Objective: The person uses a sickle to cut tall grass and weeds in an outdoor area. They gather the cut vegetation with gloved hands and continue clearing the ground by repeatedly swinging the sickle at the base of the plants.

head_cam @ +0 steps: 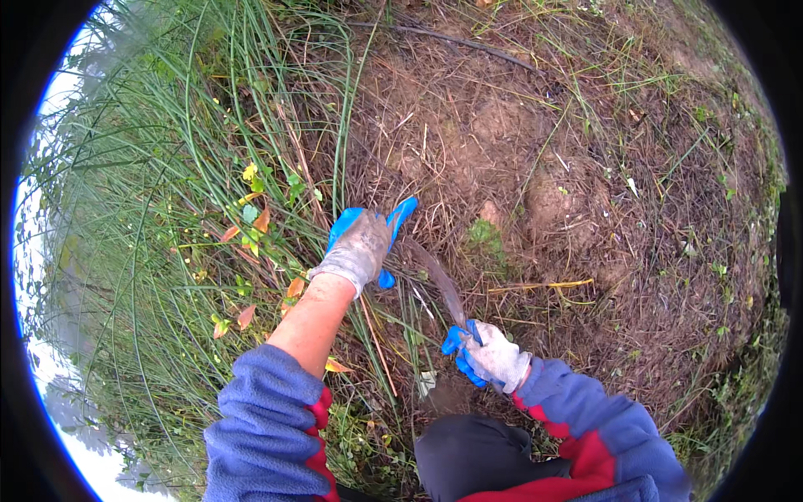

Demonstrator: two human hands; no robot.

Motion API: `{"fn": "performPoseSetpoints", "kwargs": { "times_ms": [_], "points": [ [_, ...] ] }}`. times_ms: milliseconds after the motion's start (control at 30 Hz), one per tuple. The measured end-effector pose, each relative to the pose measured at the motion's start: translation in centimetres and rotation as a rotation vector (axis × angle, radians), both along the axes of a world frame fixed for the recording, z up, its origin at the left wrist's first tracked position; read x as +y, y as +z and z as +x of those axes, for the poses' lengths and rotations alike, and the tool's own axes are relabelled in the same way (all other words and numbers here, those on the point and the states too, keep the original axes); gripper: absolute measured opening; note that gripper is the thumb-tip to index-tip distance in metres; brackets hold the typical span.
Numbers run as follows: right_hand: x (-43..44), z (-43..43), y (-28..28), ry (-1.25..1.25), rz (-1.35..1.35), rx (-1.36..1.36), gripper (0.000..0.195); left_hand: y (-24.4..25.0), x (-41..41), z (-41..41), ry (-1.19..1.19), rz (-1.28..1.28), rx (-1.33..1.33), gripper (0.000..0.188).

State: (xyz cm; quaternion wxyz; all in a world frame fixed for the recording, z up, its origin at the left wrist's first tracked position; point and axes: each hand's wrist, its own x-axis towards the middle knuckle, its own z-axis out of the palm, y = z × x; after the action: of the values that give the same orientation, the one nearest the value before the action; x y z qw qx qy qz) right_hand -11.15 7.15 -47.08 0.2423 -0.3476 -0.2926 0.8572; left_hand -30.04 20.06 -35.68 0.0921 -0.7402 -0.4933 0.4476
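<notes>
My left hand, in a soiled white glove with blue coating, is at the base of a clump of green rush-like stems. Its thumb sticks out to the right; whether the fingers close around stems is hidden. In a matching glove, my right hand grips the lower end of a sickle with a curved, dull metal blade. The blade arcs up and left from that hand, and its far end lies beside my left hand, near the ground. Green stems also run below my left hand.
Tall green stems fill the left side, with orange-leaved sprigs among them. Brown soil strewn with dry stalks spreads to the right. A dark thin branch lies at the top. My bent knee is at the bottom.
</notes>
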Motion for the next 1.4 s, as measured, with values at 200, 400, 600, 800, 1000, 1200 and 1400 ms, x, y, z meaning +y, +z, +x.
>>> {"fn": "performPoseSetpoints", "kwargs": {
  "times_ms": [200,400,600,800,1000,1200,1400],
  "points": [
    [-0.2,-1.7,-0.5,-0.014,-0.210,0.351,0.038,-1.6,-0.5,-2.1,-0.034,0.197,-0.099,0.112],
    [5.4,-2.0,0.7,-0.093,0.162,-0.158,0.032,-2.8,-0.9,-2.2,-0.249,0.272,0.153,0.053],
    [-9.2,9.1,-1.8,0.192,-0.033,-0.668,0.019,-3.5,-2.8,-4.6,-0.003,0.470,-0.219,0.017],
    [-4.5,8.5,-1.4,-0.020,0.310,-0.364,0.027,-4.9,-4.5,-7.0,-0.274,0.682,-0.033,0.021],
    [1.3,-2.6,-0.9,0.123,0.825,-0.496,0.027,-4.1,-5.7,-8.0,-0.154,0.553,0.014,0.014],
    [-11.9,11.8,-1.8,0.267,0.091,-0.865,0.028,-2.7,-11.4,-11.5,0.096,0.577,-0.194,0.008],
    [0.3,4.5,3.1,0.055,0.382,-0.263,0.025,0.5,-20.0,-16.7,0.228,0.413,0.043,0.022]
  ]
}}
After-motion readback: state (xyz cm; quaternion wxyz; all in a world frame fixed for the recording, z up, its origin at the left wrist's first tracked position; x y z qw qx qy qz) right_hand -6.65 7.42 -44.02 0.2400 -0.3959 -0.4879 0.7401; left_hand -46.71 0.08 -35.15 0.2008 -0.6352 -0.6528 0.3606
